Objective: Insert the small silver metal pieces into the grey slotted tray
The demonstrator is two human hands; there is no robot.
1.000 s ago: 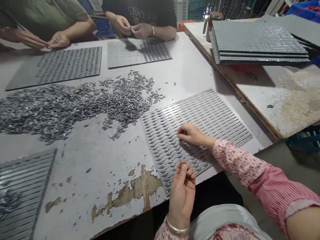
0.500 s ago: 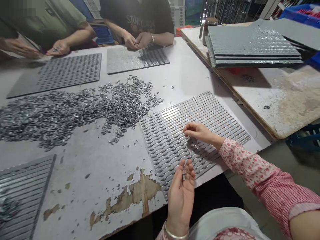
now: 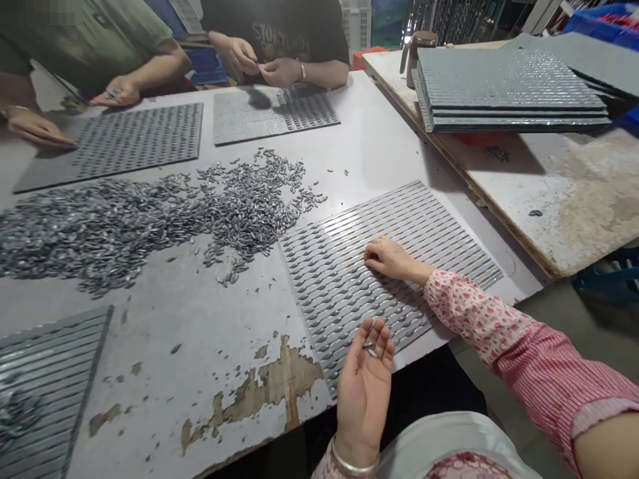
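A grey ridged tray [image 3: 439, 229] lies before me on the table, its nearer rows filled with small grey oval metal pieces. My right hand [image 3: 388, 258] rests on the tray's middle with fingers pinched together at a groove; what they hold is too small to see. My left hand [image 3: 364, 382] hovers palm-up over the table's near edge, fingers loosely cupped around a few metal pieces [image 3: 369, 347]. A large heap of the same loose pieces [image 3: 150, 216] spreads across the table to the left of the tray.
Two other people across the table work at their own trays [image 3: 120, 141] [image 3: 274, 114]. A stack of filled trays [image 3: 504, 93] sits on a side bench at right beside a metal cup [image 3: 418, 46]. Another ridged tray [image 3: 44, 379] lies at near left. The tabletop paint is chipped [image 3: 269, 382].
My right hand has drawn slightly back toward the left on the tray. My left hand has opened from a pinch to a cupped palm showing the pieces.
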